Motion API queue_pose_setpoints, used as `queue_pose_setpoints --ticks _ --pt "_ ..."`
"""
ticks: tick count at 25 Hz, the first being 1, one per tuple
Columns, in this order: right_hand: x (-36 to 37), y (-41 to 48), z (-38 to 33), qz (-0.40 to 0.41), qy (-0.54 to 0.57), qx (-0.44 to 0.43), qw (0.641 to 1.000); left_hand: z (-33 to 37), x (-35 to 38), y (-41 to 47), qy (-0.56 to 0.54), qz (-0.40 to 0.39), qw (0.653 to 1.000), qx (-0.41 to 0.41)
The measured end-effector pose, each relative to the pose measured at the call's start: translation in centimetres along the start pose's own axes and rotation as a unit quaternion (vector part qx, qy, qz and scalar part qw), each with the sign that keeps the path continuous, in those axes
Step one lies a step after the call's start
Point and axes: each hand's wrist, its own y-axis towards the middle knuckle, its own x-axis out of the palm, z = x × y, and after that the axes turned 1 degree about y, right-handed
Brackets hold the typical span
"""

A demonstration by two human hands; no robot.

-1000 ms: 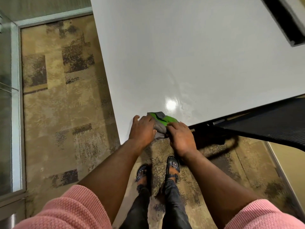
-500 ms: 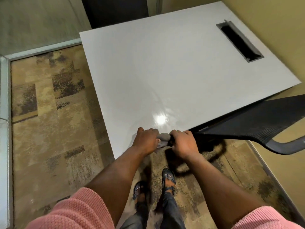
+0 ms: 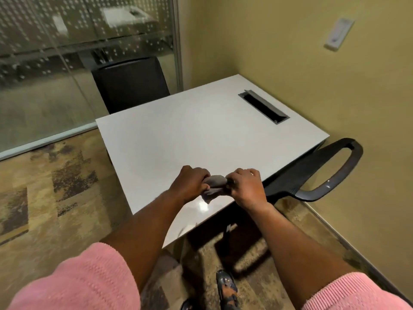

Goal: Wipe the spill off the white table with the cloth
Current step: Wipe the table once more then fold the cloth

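Hands work together: my left hand (image 3: 190, 183) and right hand (image 3: 245, 186) each clench an end of the bunched grey cloth (image 3: 215, 185) above the near edge of the white square counter (image 3: 201, 135). Judging by the glossy patch (image 3: 202, 206) below, wiping comes next: press down, sweep across.

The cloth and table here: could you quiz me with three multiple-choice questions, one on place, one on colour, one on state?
1. Where is the cloth?
A. on the floor
B. between both hands, above the table's near corner
C. on the chair

2. What colour are the sleeves?
A. pink
B. blue
C. white

3. How is the cloth?
A. spread flat
B. bunched up
C. hung over a chair

Answers: B, the left hand and right hand grip it over the table; A, both sleeves show pink; B, it is crumpled between the fists.
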Motion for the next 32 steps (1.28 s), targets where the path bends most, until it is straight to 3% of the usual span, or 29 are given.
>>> queue_pose_setpoints --ticks 7,14,25,32 --pt "-8.3 1.2 0.5 0.079 -0.032 0.020 0.996 5.5 -6.4 3.7 0.004 0.032 0.998 0.062" --pt "-12.7 4.2 6.1 0.148 -0.064 0.057 0.985 11.0 -6.8 12.0 0.044 0.080 0.987 0.135" --pt "-13.1 15.3 26.2 0.127 -0.055 0.102 0.985 20.3 0.9 32.5 0.062 0.050 0.985 0.155" --pt "-10.7 21.8 37.7 0.057 -0.051 0.164 0.984 24.7 7.1 44.3 0.083 -0.011 0.987 0.137"
